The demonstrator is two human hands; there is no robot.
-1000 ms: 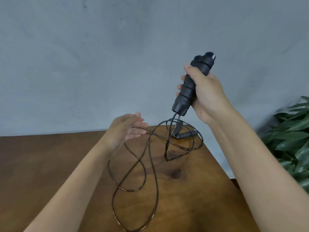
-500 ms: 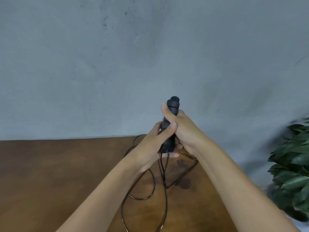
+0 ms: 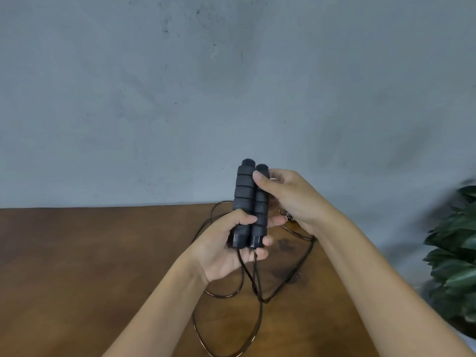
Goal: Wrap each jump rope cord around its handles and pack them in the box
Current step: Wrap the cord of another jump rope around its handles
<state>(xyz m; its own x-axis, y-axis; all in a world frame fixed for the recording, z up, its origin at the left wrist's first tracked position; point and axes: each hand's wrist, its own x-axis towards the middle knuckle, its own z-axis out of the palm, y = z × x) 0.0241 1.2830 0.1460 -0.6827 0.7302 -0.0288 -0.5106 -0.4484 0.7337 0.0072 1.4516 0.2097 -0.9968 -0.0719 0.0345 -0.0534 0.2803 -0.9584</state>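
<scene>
Two black ribbed foam jump rope handles (image 3: 248,199) stand upright side by side above the table. My left hand (image 3: 231,243) grips their lower ends, fingers curled round both. My right hand (image 3: 286,197) holds the upper part from the right, thumb pressed on the right handle near its top. The thin dark cord (image 3: 253,276) hangs from the bottom of the handles and lies in loose loops on the wooden table (image 3: 90,266). No box is in view.
A grey wall (image 3: 206,86) rises right behind the table's far edge. A green leafy plant (image 3: 456,253) stands past the table's right edge. A small metal fitting (image 3: 288,217) of the cord shows below my right hand.
My right hand lowered the handles from up high. My left hand, open a second ago, came up and closed round their lower ends. Both handles now stand together in both hands.
</scene>
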